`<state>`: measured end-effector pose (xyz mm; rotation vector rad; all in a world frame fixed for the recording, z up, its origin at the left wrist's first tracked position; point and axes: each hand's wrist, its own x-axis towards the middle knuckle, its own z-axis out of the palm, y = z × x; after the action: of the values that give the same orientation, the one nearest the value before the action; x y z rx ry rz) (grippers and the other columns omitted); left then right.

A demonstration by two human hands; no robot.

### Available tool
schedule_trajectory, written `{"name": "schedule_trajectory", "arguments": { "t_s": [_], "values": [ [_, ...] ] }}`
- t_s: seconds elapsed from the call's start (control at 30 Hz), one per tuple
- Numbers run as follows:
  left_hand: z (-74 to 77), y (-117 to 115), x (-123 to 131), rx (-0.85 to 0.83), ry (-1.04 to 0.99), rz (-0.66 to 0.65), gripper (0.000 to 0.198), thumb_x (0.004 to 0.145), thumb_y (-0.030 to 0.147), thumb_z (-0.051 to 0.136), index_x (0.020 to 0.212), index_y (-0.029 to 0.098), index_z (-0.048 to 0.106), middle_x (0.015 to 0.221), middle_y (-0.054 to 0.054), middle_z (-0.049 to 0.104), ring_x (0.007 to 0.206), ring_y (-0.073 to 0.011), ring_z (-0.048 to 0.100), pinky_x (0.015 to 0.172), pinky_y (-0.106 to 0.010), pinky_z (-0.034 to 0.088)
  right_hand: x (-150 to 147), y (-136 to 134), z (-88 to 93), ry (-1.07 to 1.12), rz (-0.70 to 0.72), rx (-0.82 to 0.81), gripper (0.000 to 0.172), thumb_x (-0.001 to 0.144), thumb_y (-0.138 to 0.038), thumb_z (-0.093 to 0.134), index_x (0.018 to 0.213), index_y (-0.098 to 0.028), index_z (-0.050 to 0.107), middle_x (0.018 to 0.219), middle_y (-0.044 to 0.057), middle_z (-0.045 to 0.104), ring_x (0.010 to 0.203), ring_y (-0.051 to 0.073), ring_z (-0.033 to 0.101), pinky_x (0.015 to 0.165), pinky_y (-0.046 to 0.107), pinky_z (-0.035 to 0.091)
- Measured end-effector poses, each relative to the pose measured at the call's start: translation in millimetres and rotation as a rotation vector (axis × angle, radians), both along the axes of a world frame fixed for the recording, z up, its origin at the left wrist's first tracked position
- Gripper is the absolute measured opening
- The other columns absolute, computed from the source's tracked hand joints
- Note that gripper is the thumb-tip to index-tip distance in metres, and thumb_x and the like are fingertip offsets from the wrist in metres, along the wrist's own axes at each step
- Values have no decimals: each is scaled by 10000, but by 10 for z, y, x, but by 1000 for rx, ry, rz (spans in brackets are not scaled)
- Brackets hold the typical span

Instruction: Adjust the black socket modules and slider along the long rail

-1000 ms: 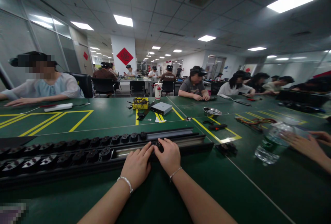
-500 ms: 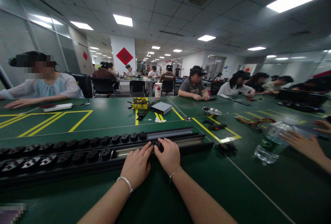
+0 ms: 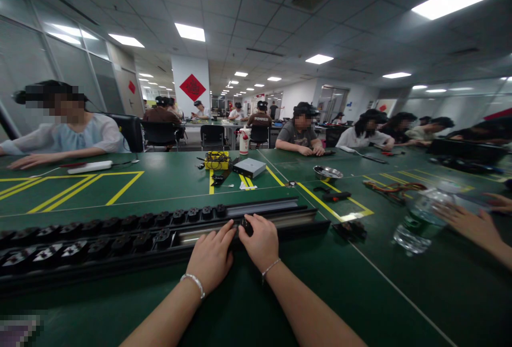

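Note:
Long black rails [image 3: 256, 240] lie across the table before me, with rows of round black socket modules [image 3: 143, 241] seated in their left part. My right hand [image 3: 261, 237] is closed around a small black module [image 3: 247, 225] over the front rail, fingers curled on it; much of it is hidden. Left of it, my left hand [image 3: 212, 256] rests palm down across the front rail, fingers stretched out, the index fingertip close beside the module. Whether that fingertip touches it I cannot tell. Bare rail channel [image 3: 294, 219] shows to the right of my hands.
On the right stand a water bottle [image 3: 424, 221] and a co-worker's hand [image 3: 468, 224]. Black parts [image 3: 351, 230] lie past the rail's end. Farther back are a metal bowl [image 3: 328, 172], a grey box [image 3: 249, 167] and a yellow box with cables [image 3: 216, 160].
My hands and the module have stayed almost still. At the right edge, a co-worker's other hand has shifted slightly.

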<state>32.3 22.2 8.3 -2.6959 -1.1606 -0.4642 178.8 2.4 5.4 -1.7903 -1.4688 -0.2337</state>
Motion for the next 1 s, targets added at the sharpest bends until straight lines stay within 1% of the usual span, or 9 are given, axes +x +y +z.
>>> {"name": "schedule_trajectory", "arguments": {
  "t_s": [0.27,0.6,1.0],
  "values": [
    [12,0,10,-1,11,9,492,748,212,443,1238,259,427,1383,-3,359,975,-205,511,810,-360,371,-2,4,-6,-5,-2,-16,329,744,-326,519,1022,-194,635,1007,67,649,1022,196,532,916,326,333],
    [-5,4,8,22,10,5,483,746,208,435,1227,250,437,1386,15,356,947,-206,513,784,-365,378,-1,9,-7,9,4,2,327,741,-323,521,1017,-188,637,1007,62,650,1023,199,532,921,325,332],
    [17,-4,7,-10,2,5,490,744,203,434,1232,252,433,1382,7,361,953,-201,513,794,-361,373,6,13,-14,-2,6,14,318,735,-311,523,1004,-186,639,984,64,656,1012,198,539,913,325,340]
  ]
}}
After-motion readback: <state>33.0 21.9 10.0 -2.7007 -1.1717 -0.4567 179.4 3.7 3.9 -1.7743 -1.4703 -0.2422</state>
